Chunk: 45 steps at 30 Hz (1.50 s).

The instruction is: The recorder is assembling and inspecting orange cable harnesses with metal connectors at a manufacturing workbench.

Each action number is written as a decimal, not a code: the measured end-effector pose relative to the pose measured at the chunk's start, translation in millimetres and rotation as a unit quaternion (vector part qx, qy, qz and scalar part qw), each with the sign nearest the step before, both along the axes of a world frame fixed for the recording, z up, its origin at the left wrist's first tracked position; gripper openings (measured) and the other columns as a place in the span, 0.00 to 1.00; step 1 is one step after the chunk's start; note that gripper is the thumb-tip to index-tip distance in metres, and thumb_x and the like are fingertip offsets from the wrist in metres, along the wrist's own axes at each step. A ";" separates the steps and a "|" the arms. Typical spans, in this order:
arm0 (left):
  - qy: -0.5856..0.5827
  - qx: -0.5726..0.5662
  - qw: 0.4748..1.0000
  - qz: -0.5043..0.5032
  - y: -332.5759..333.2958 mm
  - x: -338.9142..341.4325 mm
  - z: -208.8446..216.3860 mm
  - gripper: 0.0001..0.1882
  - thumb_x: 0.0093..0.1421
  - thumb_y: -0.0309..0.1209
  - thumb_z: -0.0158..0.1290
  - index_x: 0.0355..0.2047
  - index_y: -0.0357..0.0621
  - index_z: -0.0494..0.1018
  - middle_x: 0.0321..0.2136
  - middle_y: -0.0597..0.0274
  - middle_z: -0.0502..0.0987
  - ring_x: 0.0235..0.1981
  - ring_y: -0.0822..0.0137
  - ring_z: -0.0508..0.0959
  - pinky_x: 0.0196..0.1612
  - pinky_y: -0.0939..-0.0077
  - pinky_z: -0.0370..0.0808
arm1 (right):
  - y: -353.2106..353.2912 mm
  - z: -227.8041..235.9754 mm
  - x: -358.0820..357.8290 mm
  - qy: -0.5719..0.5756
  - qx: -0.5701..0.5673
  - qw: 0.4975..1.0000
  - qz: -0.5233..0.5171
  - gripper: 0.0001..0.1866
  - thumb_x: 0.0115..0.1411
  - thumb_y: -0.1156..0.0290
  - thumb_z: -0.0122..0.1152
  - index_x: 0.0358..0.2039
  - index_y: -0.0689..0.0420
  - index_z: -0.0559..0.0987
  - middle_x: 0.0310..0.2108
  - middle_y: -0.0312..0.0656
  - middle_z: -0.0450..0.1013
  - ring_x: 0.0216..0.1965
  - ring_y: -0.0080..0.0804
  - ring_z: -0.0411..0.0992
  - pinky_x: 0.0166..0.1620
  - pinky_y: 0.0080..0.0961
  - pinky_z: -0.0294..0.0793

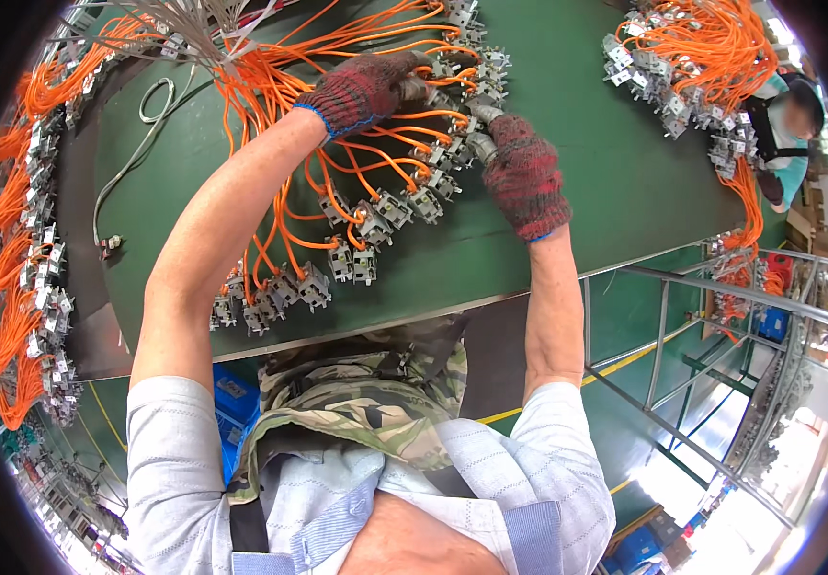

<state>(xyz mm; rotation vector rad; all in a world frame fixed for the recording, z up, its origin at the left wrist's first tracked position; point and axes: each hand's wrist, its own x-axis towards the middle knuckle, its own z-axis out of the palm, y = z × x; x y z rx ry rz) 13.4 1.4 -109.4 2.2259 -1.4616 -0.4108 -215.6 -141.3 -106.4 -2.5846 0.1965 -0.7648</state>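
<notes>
A fan of orange cables spreads over a green-topped table, each cable ending in a small silvery metal connector. My left hand, in a dark red and grey knitted glove, reaches across the cables to the row of connectors; its greyish fingertips are bent in on a metal connector. Across the row from it, my right hand, gloved alike, has thumb and fingers closed in at a metal connector from the right. The fingers partly cover the parts they touch. Several connectors lie along the near side.
Pale wires bunch at the far left, and a grey cable curls on the table. More orange-cabled bundles hang at the left edge and lie far right. A person stands by the far-right bundle. A metal frame stands right.
</notes>
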 end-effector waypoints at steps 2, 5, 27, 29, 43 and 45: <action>0.006 -0.015 0.999 0.034 -4.3 -0.6 2.1 0.25 0.69 0.43 0.57 0.64 0.56 0.71 0.50 0.49 0.81 0.48 0.43 0.81 0.51 0.54 0.79 | -17.6 -8.6 -1.9 0.039 0.019 0.999 0.009 0.20 0.60 0.74 0.68 0.54 0.54 0.82 0.48 0.52 0.80 0.49 0.52 0.79 0.52 0.38 0.80; 0.002 -0.092 0.996 0.000 -3.6 7.4 -9.5 0.23 0.69 0.41 0.56 0.61 0.49 0.74 0.50 0.49 0.81 0.48 0.45 0.81 0.52 0.57 0.78 | -21.7 -9.6 -4.9 0.072 0.030 0.996 0.044 0.19 0.62 0.72 0.67 0.54 0.54 0.82 0.48 0.51 0.80 0.49 0.53 0.79 0.53 0.39 0.79; -0.182 -0.044 0.976 0.108 -74.5 21.6 47.5 0.22 0.63 0.38 0.59 0.57 0.51 0.74 0.45 0.53 0.81 0.48 0.46 0.80 0.46 0.51 0.79 | -144.2 -19.4 176.7 0.133 0.208 0.966 -0.076 0.39 0.52 0.54 0.77 0.60 0.60 0.74 0.50 0.49 0.81 0.52 0.44 0.79 0.55 0.37 0.76; -0.170 -0.028 0.979 0.114 -94.8 25.6 36.3 0.18 0.63 0.36 0.57 0.54 0.51 0.76 0.43 0.50 0.82 0.45 0.44 0.82 0.44 0.50 0.79 | -139.8 -24.0 184.0 0.112 0.241 0.962 -0.061 0.40 0.51 0.55 0.78 0.61 0.60 0.74 0.50 0.48 0.81 0.52 0.44 0.79 0.56 0.37 0.76; -0.162 -0.028 0.962 0.218 -113.9 35.2 6.9 0.21 0.60 0.23 0.50 0.55 0.49 0.71 0.36 0.42 0.82 0.35 0.37 0.82 0.36 0.45 0.79 | -155.7 -17.3 170.7 0.225 0.178 0.949 -0.131 0.56 0.49 0.46 0.80 0.71 0.63 0.64 0.46 0.49 0.81 0.48 0.39 0.79 0.52 0.33 0.77; -0.164 -0.102 0.962 0.191 -108.9 33.4 -1.5 0.21 0.60 0.22 0.49 0.54 0.49 0.71 0.36 0.43 0.82 0.36 0.37 0.82 0.37 0.45 0.79 | -153.7 -21.2 168.1 0.227 0.190 0.945 -0.136 0.56 0.49 0.46 0.78 0.71 0.61 0.63 0.52 0.54 0.78 0.54 0.46 0.77 0.58 0.38 0.75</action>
